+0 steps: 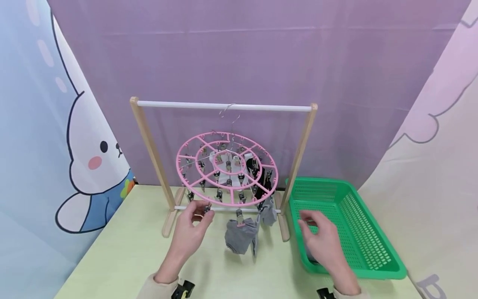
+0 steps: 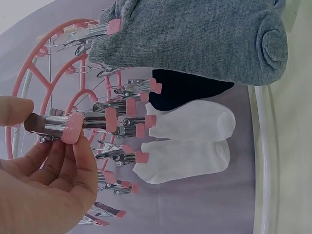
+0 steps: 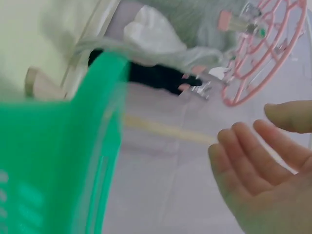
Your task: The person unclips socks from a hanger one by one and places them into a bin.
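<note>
Clip hanger, round and pink (image 1: 231,204), hangs below the white bar of the rack (image 1: 168,104), carrying a grey sock (image 1: 239,238) near its front edge, with two white socks (image 2: 192,122) and a black sock (image 2: 185,87) farther back. Your left hand (image 1: 190,233) pinches one metal clip (image 2: 56,126) by its tail, thumb against fingers, at the ring's near left. You cannot tell from these views whether that squeeze has parted its jaws. Your right hand (image 1: 322,238) is loosely curved, nothing between its fingers, over the left side of the green basket (image 1: 384,274); something greyish there is mostly hidden.

For clean clipping, squeeze the tail fully before bringing any cuff near, and hold steady so the ring doesn't tip. Centre the cuff edge well inside the pink tips, then release gently and check the bite. Mind the neighbouring clips; they could snag your knuckles or the fabric.
</note>
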`<move>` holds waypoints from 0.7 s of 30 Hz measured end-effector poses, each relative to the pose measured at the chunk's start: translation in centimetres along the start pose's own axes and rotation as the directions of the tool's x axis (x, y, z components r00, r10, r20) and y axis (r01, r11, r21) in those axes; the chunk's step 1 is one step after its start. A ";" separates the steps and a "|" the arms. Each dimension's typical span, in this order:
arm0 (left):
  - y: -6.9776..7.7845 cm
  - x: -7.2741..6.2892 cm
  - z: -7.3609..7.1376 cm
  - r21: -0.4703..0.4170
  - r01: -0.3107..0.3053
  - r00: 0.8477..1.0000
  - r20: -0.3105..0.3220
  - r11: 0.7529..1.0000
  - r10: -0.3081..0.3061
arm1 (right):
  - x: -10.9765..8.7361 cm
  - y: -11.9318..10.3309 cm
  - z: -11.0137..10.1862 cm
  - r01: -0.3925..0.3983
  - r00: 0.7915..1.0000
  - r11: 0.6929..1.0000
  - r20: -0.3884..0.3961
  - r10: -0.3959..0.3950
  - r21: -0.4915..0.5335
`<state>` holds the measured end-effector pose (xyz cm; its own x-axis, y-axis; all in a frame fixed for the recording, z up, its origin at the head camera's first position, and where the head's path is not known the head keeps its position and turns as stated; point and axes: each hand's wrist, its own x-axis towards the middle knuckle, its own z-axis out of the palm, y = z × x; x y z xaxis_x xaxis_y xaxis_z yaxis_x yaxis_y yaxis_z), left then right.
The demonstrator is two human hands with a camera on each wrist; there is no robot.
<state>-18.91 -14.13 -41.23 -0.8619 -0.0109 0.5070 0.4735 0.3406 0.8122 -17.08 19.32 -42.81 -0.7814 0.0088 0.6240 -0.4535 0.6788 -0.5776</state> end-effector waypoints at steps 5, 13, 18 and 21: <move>0.1 -0.2 0.1 0.013 -0.015 1.000 0.001 1.000 0.015 | 0.2 -1.4 1.1 0.069 0.998 0.994 -0.005 -0.068 0.083; -0.2 -0.2 0.0 0.015 -0.008 1.000 0.012 1.000 0.008 | 0.0 -3.7 3.4 0.110 0.988 0.959 0.073 -0.133 0.260; -0.3 -0.2 0.0 0.004 -0.020 1.000 0.021 1.000 0.020 | -0.1 -4.7 5.0 0.012 0.983 0.949 0.171 -0.069 0.315; -0.3 -0.2 0.0 -0.005 -0.028 0.999 0.029 1.000 0.028 | -0.1 -5.0 5.7 -0.083 0.975 0.946 0.223 0.012 0.313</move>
<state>-18.88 -14.25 -41.55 -0.8531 0.0258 0.5211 0.4984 0.3359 0.7993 -17.21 11.73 -43.02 -0.8625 -0.1473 0.4841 -0.4985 0.4114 -0.7630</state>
